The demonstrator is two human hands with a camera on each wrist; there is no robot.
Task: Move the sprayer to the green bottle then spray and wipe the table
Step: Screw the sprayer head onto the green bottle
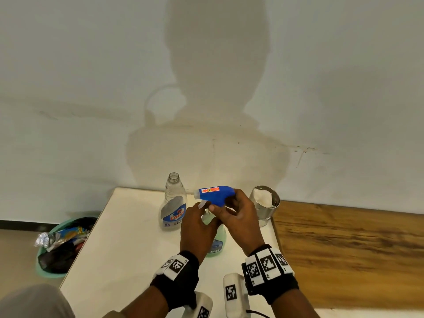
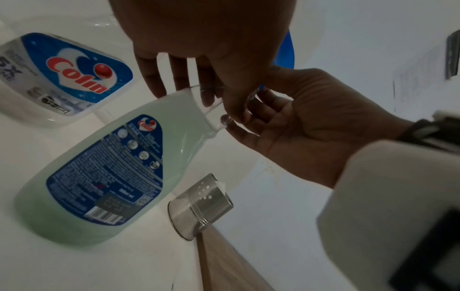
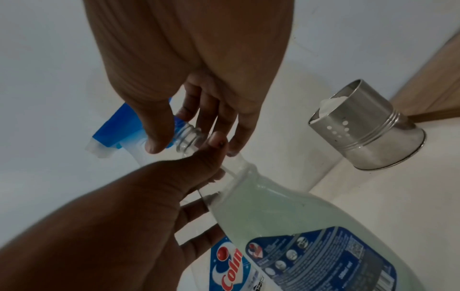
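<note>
The blue sprayer head (image 1: pixel 215 193) is gripped by my right hand (image 1: pixel 229 206) just above the green bottle (image 1: pixel 216 241), nozzle pointing left. In the right wrist view the sprayer (image 3: pixel 117 126) sits over the bottle's bare threaded neck (image 3: pixel 187 135), with my right thumb and fingers (image 3: pixel 194 137) curled round its collar. My left hand (image 1: pixel 202 216) holds the green bottle (image 2: pixel 99 167) at neck and shoulder, its thumb on the near side and its fingers behind. The bottle stands upright on the white table (image 1: pixel 119 244), mostly hidden by both hands in the head view.
An empty clear Colin bottle (image 1: pixel 173 203) with no cap stands left of the hands. A steel cup (image 1: pixel 265 204) holding a white cloth stands at the right, by the wooden surface (image 1: pixel 344 244). A green bin (image 1: pixel 62 244) full of rubbish sits on the floor at the left.
</note>
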